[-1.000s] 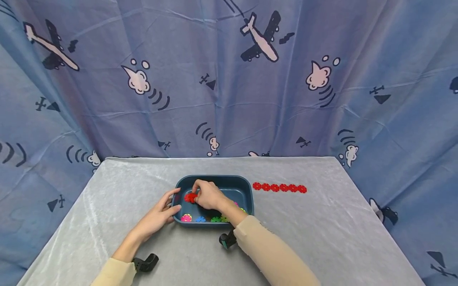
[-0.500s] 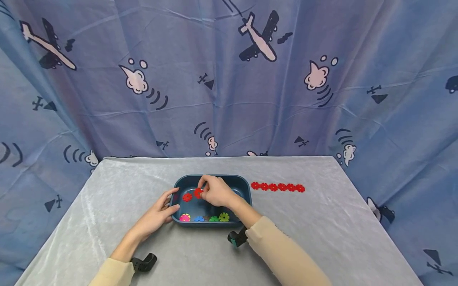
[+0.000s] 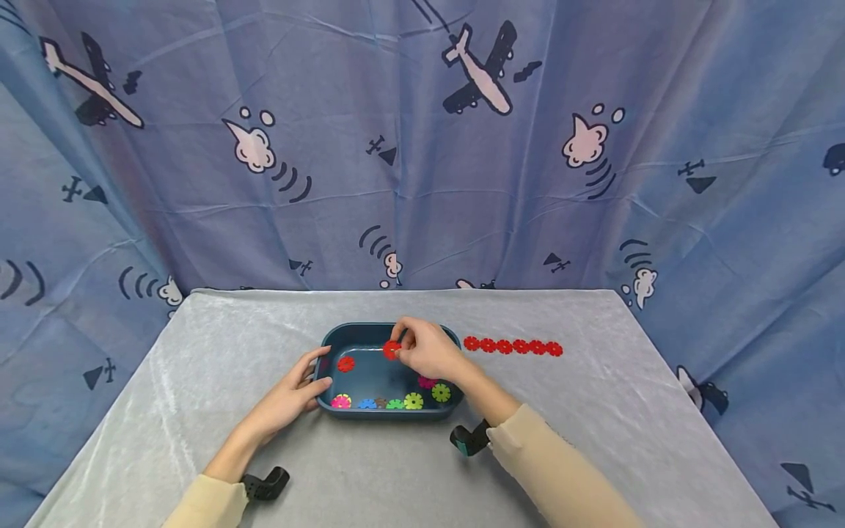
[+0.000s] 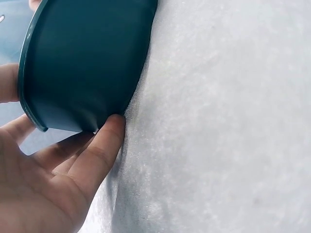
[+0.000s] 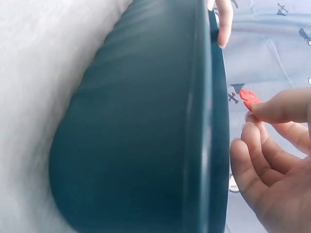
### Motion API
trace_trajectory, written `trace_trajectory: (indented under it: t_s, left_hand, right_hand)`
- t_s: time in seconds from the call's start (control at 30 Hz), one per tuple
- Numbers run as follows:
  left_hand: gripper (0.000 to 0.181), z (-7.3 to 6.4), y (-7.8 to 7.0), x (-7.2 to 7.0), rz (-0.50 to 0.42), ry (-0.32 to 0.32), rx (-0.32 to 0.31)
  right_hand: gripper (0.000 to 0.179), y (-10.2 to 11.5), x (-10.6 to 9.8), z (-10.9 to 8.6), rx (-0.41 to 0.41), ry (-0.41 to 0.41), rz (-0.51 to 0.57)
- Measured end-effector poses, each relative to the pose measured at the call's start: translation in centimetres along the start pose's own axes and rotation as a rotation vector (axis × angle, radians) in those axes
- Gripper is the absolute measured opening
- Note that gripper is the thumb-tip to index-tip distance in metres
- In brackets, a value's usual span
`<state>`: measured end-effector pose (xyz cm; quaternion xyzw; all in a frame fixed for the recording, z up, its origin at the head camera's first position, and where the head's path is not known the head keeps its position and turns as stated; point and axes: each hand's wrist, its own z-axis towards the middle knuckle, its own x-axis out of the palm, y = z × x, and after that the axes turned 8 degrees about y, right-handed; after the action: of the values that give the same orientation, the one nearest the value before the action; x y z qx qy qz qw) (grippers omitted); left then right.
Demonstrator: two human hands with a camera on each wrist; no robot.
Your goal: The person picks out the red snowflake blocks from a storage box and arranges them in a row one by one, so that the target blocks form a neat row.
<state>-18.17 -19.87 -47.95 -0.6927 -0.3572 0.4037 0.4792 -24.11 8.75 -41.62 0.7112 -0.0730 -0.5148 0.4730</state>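
In the head view my right hand (image 3: 429,352) pinches a red snowflake disc (image 3: 392,350) between thumb and fingertips, above the dark teal plastic bin (image 3: 389,414). The right wrist view shows that red disc (image 5: 249,99) held clear of the rim. My left hand (image 3: 290,400) holds the bin's left end, with a thumb and finger at the rim and other fingers against the outer wall (image 4: 87,63). Another red disc (image 3: 346,364) lies inside at the left. Along the near side are pink (image 3: 341,401), blue (image 3: 367,404), green (image 3: 394,404) and yellow-green discs (image 3: 414,400).
A row of several red discs (image 3: 513,346) lies on the pale cloth-covered table (image 3: 594,411), right of the bin. A patterned blue curtain (image 3: 330,183) hangs behind and at the sides. Dark wrist cameras (image 3: 267,484) are strapped to both wrists.
My right hand has lifted one red disc from beside the other and carried it rightward across the bin. More discs at the bin's right show now. My left hand stays at the bin's end.
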Motion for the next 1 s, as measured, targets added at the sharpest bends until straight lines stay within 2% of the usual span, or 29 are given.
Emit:
trace_trajectory:
  t_s: [0.3,1.0]
  left_hand:
    - [0.063,0.0,0.0,0.0,0.008,-0.005,-0.006]
    - [0.064,-0.3,-0.1,0.1,0.011,-0.001,-0.013]
  right_hand:
    - [0.017,-1.4,-1.8,-1.9,0.016,-0.028,0.056]
    - [0.022,-4.8,-6.7,-5.6,0.098,-0.165,0.026]
